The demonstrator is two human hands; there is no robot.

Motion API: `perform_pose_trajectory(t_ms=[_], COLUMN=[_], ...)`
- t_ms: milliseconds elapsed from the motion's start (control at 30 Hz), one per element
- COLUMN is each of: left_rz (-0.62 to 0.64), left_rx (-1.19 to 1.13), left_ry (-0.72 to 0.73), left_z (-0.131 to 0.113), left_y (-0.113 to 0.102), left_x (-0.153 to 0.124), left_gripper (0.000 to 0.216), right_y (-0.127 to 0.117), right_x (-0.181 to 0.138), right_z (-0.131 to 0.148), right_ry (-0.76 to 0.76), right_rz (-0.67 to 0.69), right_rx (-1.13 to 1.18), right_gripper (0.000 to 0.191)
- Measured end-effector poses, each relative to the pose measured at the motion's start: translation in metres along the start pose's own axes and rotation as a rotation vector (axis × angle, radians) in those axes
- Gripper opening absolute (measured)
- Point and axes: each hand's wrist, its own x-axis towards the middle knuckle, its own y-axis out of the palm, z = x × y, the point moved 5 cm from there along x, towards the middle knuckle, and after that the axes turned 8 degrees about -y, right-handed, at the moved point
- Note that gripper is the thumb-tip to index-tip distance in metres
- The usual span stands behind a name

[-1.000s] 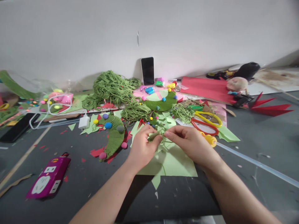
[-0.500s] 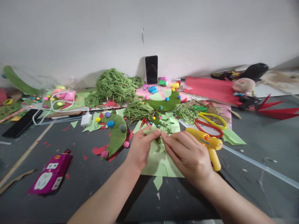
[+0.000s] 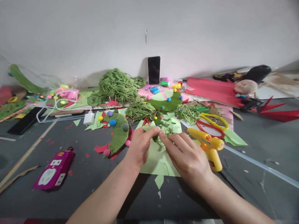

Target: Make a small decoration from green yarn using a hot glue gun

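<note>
Head view: how far along is the work?

Partway, in my judgement. Three curved green crescents [image 3: 118, 137] bear coloured balls [image 3: 112, 123] and look well advanced; a small pale-green paper-like piece [image 3: 149, 127] is held above a pale-green paper sheet [image 3: 151, 166], not set down, so its handling appears unfinished.

State of both hands?

Left hand [image 3: 141, 144]: thumb and forefinger pinched together on that piece. Right hand [image 3: 187, 151]: fingers bent inward, tips meeting the left thumb; whether they grip anything, I cannot tell.

Count, largest first?

One dark grey tabletop [image 3: 88, 183]; one large heap of loose green yarn [image 3: 114, 84], with two smaller bundles [image 3: 140, 109] nearby; one sheet under the hands; two hands; three crescents; one yellow plastic glue gun [image 3: 212, 152], just beside the right hand; one held piece.

Smallest items?

Balls: six about the nearest crescent, five about the middle one; the far-left crescent shows one, its remainder unclear
</note>
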Motion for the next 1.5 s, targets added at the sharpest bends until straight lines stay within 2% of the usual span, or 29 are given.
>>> perform_pose_trajectory(t_ms=[167, 233, 300, 367, 433, 467, 533, 633, 900, 1267, 1367, 1500], left_rz=[-0.055, -0.089, -0.12, -0.088, -0.079, -0.052, -0.034, -0.03, -0.013, 0.005, 0.026, 0.004], left_rx=[0.003, 0.018, 0.027, 0.037, 0.119, 0.19, 0.288, 0.357, 0.422, 0.347, 0.281, 0.309], left_ry=[0.036, 0.03, 0.051, 0.144, 0.263, 0.277, 0.308, 0.341, 0.366, 0.302, 0.264, 0.269], left_z=[0.002, 0.0, -0.002, -0.005, -0.009, -0.009, -0.009, -0.009, -0.007, -0.005, -0.002, -0.001], left_y=[-0.006, -0.009, -0.012, -0.011, -0.01, -0.008, -0.004, 0.0, 0.002, -0.001, -0.002, -0.001], left_x=[0.004, 0.005, 0.005, 0.005, 0.002, 0.001, -0.003, -0.007, -0.007, -0.002, -0.001, -0.002], left_gripper=[0.025, 0.026, 0.026, 0.025, 0.025, 0.024, 0.024, 0.026, 0.024, 0.023, 0.023, 0.027], right_y=[0.007, 0.0, -0.011, -0.019, -0.016, -0.009, 0.006, 0.02, 0.021, 0.019, 0.023, 0.032], right_x=[0.002, 0.002, 0.001, -0.001, -0.005, -0.007, -0.009, -0.01, -0.01, -0.007, -0.007, -0.006], right_z=[0.009, 0.011, 0.006, -0.007, -0.026, -0.033, -0.041, -0.043, -0.044, -0.05, -0.047, -0.043], right_ry=[-0.019, -0.035, -0.009, 0.145, 0.428, 0.557, 0.723, 0.832, 0.891, 0.797, 0.808, 0.866], right_rz=[0.108, 0.046, -0.095, -0.258, -0.35, -0.335, -0.265, -0.212, -0.151, -0.113, -0.129, -0.215], right_rx=[0.072, 0.206, 0.37, 0.498, 0.581, 0.641, 0.812, 1.025, 1.083, 1.018, 1.083, 1.303], right_gripper=[0.028, 0.022, 0.016, 0.01, 0.009, 0.01, 0.014, 0.017, 0.021, 0.022, 0.021, 0.022])
